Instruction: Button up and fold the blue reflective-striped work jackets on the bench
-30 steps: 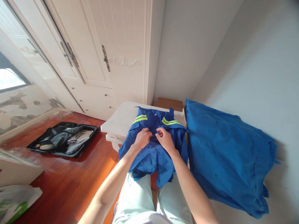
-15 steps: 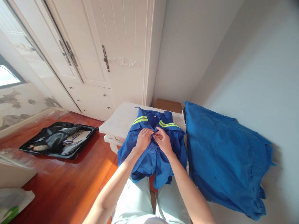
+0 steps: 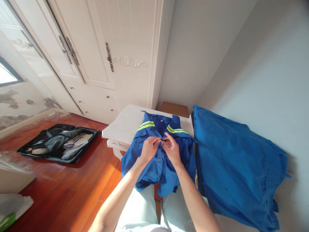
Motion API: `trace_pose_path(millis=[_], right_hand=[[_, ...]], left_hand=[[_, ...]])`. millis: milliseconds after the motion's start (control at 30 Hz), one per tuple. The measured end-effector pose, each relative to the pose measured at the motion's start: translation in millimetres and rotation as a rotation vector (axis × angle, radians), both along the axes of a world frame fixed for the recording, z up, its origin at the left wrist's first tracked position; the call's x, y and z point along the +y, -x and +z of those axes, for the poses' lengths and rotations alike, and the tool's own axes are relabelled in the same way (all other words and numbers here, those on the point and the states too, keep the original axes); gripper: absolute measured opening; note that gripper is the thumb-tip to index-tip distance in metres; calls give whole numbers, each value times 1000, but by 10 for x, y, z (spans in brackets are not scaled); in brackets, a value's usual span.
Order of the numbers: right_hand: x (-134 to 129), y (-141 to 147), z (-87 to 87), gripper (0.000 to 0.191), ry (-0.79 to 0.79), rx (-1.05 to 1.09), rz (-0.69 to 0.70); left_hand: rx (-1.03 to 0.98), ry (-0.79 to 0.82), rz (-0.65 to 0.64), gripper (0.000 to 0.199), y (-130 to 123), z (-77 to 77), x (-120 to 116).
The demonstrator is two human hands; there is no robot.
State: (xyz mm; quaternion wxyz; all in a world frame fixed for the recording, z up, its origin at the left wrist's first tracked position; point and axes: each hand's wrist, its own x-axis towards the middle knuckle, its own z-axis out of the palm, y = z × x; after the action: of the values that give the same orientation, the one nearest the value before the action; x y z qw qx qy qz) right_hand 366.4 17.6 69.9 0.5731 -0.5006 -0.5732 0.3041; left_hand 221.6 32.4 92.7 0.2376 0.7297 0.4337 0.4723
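A blue work jacket (image 3: 142,154) with yellow-green reflective stripes lies front up on a white table (image 3: 120,127), its collar away from me and its lower part hanging over the near edge. My left hand (image 3: 150,147) and my right hand (image 3: 172,149) meet at the jacket's front opening, below the collar. Both pinch the cloth edges there, fingertips nearly touching. Whatever small part lies between the fingertips is hidden. A button shows on the front just below my hands.
A pile of blue garments (image 3: 236,161) lies right of the table. An open black suitcase (image 3: 79,146) with clothes rests on the red wooden floor (image 3: 79,187) at left. A white wardrobe (image 3: 135,80) and a brown wooden piece (image 3: 175,109) stand behind. A plastic bag (image 3: 16,206) sits at lower left.
My hands have moved slightly down and to the right along the jacket's opening, still pinching the cloth. The view has shifted a little.
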Motion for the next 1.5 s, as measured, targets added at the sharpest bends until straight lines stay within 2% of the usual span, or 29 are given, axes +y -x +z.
trace_pose_path(millis=[133,333,400,567,700,800,867,967,1200,1333,1500], right_hand=[[-24,21,10,51,-34,-56,-14],[-88,-27,18,43,-90,-89,51],[-88,-49,33,39,-91,-81,63],[-43,-70,99,31,-100,-119,10],[-18,-64,120,33,-124,-150,15],[-15,-51,121,33,-153,-185,7],[-17,-39,125,32,-176,-224,2],[-21,-20,131,31,-213,-274,9],[-23,-46,129,35,-163,-304,42],[-21,-87,116,40,-136,-308,20],[-34,-111,84,46,-114,-290,35]], left_hand=[[-50,33,-17,28,10,2,-9],[-68,93,-7,17,-1,-14,30],[-136,147,-22,10,-9,-10,37],[-326,295,-40,8,-35,28,36],[-279,276,-23,10,-27,69,6],[-276,251,-81,19,-19,84,-45],[-320,281,-108,24,-26,68,-77],[-381,348,-79,31,-46,-1,-94],[-388,350,-48,14,-64,-142,-55],[-353,314,-77,15,-77,-141,-60],[-349,301,-46,16,-102,-127,-76]])
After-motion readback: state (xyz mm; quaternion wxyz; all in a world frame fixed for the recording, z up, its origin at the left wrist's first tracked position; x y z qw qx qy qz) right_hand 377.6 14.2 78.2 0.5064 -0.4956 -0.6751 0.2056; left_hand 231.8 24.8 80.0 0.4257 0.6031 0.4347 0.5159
